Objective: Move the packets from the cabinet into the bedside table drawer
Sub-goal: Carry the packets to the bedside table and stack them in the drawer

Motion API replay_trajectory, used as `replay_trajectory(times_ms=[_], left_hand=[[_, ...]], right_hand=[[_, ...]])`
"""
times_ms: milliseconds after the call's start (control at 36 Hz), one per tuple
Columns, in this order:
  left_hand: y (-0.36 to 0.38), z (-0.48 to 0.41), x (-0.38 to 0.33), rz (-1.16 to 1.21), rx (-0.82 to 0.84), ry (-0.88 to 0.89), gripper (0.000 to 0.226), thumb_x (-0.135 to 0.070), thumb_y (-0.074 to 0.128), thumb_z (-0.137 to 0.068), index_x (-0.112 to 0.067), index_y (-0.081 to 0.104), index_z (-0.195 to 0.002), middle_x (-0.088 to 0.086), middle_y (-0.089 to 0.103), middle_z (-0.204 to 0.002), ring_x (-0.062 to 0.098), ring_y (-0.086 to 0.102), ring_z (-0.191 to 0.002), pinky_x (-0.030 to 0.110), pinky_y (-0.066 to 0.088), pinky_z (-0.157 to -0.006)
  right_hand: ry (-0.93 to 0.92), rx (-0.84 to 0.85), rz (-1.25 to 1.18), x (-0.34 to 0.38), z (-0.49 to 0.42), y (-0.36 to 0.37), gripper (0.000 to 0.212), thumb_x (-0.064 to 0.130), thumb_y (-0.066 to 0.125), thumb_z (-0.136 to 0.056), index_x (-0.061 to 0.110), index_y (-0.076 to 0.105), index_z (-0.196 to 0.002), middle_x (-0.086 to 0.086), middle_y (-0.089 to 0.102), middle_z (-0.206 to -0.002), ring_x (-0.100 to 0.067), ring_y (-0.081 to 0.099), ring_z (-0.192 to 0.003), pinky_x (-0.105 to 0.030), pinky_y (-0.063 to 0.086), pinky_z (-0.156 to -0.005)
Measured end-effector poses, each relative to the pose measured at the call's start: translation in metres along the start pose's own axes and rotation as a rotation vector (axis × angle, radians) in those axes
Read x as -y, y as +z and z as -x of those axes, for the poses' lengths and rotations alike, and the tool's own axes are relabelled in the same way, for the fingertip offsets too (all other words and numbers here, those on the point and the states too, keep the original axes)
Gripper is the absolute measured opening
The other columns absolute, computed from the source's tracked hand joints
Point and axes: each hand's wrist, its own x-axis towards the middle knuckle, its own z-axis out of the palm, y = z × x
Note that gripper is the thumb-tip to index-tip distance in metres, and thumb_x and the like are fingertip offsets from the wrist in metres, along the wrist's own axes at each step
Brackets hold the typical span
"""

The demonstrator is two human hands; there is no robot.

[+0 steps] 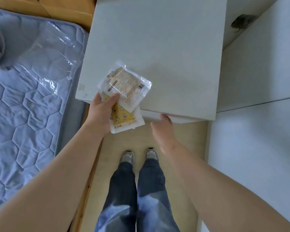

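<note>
My left hand (101, 113) holds a small stack of packets above the front left corner of the white bedside table (166, 52). The top packet (127, 84) is clear plastic with a brown printed label. Under it lies a yellow packet (123, 118) with small cartoon figures. My right hand (162, 129) reaches under the table top's front edge, fingertips hooked on the white drawer front (182, 119), which juts out only slightly. The drawer's inside is hidden.
A bed with a blue quilted mattress (28, 101) under clear plastic lies to the left, in a wooden frame. White cabinet panels (258, 131) stand on the right. My legs and shoes (139, 156) stand on the light wooden floor below the table.
</note>
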Motion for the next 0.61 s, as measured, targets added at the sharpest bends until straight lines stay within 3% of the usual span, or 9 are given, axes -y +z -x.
replay_trajectory(times_ms=[28,56,111,167,250,389,528,611], left_hand=[[-0.001,-0.005,0.004,0.02,0.017,0.006,0.027,-0.012,0.056,-0.092,-0.024,0.058,-0.117,-0.002,0.069,-0.102,0.017,0.068,-0.092,0.037,0.056,-0.068],[-0.003,-0.009,0.008,0.041,0.036,0.014,0.028,-0.011,0.055,-0.093,-0.023,0.057,-0.118,-0.002,0.069,-0.105,0.017,0.068,-0.093,0.037,0.057,-0.069],[-0.007,-0.013,0.015,0.084,0.064,0.026,0.027,-0.01,0.053,-0.094,-0.023,0.058,-0.116,-0.001,0.069,-0.107,0.018,0.069,-0.095,0.037,0.058,-0.07],[-0.01,-0.015,0.021,0.108,0.091,0.036,0.027,-0.009,0.051,-0.094,-0.022,0.057,-0.117,0.0,0.069,-0.108,0.018,0.069,-0.096,0.036,0.058,-0.071],[-0.015,-0.015,0.027,0.118,0.109,0.045,0.029,-0.01,0.05,-0.094,-0.021,0.056,-0.12,0.001,0.068,-0.109,0.019,0.068,-0.096,0.036,0.058,-0.073],[-0.016,-0.013,0.03,0.14,0.113,0.045,0.028,-0.01,0.052,-0.093,-0.022,0.057,-0.118,-0.002,0.07,-0.105,0.018,0.069,-0.095,0.035,0.058,-0.071],[-0.016,-0.013,0.032,0.128,0.11,0.047,0.025,-0.011,0.053,-0.093,-0.023,0.057,-0.115,-0.002,0.07,-0.102,0.018,0.069,-0.093,0.037,0.056,-0.072],[-0.017,-0.012,0.032,0.145,0.118,0.054,0.023,-0.009,0.053,-0.093,-0.022,0.058,-0.112,-0.003,0.072,-0.096,0.016,0.07,-0.088,0.034,0.057,-0.067]], right_hand=[[-0.013,0.015,0.097,-0.003,-0.005,0.004,0.031,0.01,0.039,-0.093,0.027,0.048,-0.117,-0.004,0.038,-0.132,-0.017,0.035,-0.121,-0.031,0.027,-0.107],[-0.012,0.009,0.152,-0.004,-0.008,0.006,0.041,0.01,0.039,-0.093,0.014,0.041,-0.133,-0.007,0.03,-0.145,-0.018,0.028,-0.132,-0.031,0.021,-0.109],[0.005,-0.002,0.175,-0.007,-0.008,0.009,0.057,0.012,0.039,-0.093,0.012,0.022,-0.147,-0.003,0.013,-0.156,-0.017,0.015,-0.142,-0.03,0.013,-0.111],[-0.051,-0.049,0.227,-0.012,-0.005,0.012,0.059,0.013,0.039,-0.094,0.016,0.018,-0.149,0.0,0.012,-0.156,-0.02,0.018,-0.14,-0.027,0.014,-0.11],[-0.172,-0.124,0.293,-0.016,0.001,0.015,0.056,0.011,0.041,-0.092,0.021,0.027,-0.146,0.004,0.019,-0.152,-0.021,0.027,-0.132,-0.024,0.022,-0.104],[-0.242,-0.193,0.374,-0.017,0.012,0.016,0.063,0.01,0.043,-0.09,0.026,0.022,-0.147,0.008,0.014,-0.153,-0.021,0.024,-0.131,-0.029,0.029,-0.104],[-0.224,-0.119,0.392,-0.012,0.011,0.017,0.066,0.014,0.044,-0.092,0.027,0.013,-0.15,0.006,0.002,-0.158,-0.026,0.019,-0.137,-0.034,0.027,-0.107],[-0.205,-0.074,0.435,-0.008,0.003,0.015,0.066,0.018,0.044,-0.093,0.026,0.012,-0.15,0.004,0.003,-0.157,-0.029,0.026,-0.135,-0.038,0.031,-0.104]])
